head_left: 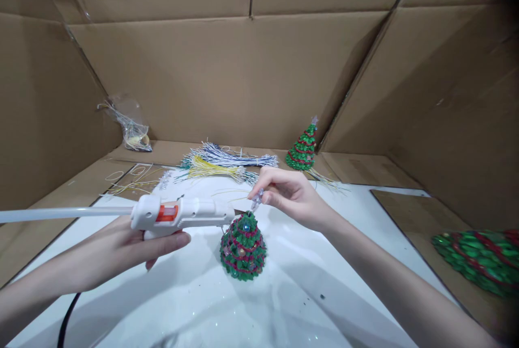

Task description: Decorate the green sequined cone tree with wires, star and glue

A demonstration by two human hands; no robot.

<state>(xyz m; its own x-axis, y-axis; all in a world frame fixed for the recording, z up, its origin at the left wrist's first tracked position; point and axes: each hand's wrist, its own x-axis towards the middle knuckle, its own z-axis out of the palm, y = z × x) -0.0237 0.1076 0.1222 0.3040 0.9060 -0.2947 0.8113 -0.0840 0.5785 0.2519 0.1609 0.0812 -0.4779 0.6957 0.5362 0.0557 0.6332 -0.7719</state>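
A white hot glue gun (190,214) with an orange part is gripped in my left hand (138,245). Its nozzle points right, at the top of a small green Christmas tree (243,251) with red garland and coloured beads, which stands upright on the white table. A long translucent glue stick (65,214) sticks out of the gun's rear. Just above the treetop, my right hand (292,194) pinches a clear star (257,199) between thumb and fingertips. Whether the star touches the tree I cannot tell.
Bundles of white, blue and yellow wires (227,161) lie at the back. Another decorated tree (302,148) with a star stands behind them, and a third tree (478,261) lies at right. A plastic bag (135,129) leans against cardboard walls (227,78). A black cord (67,321) runs below my left arm.
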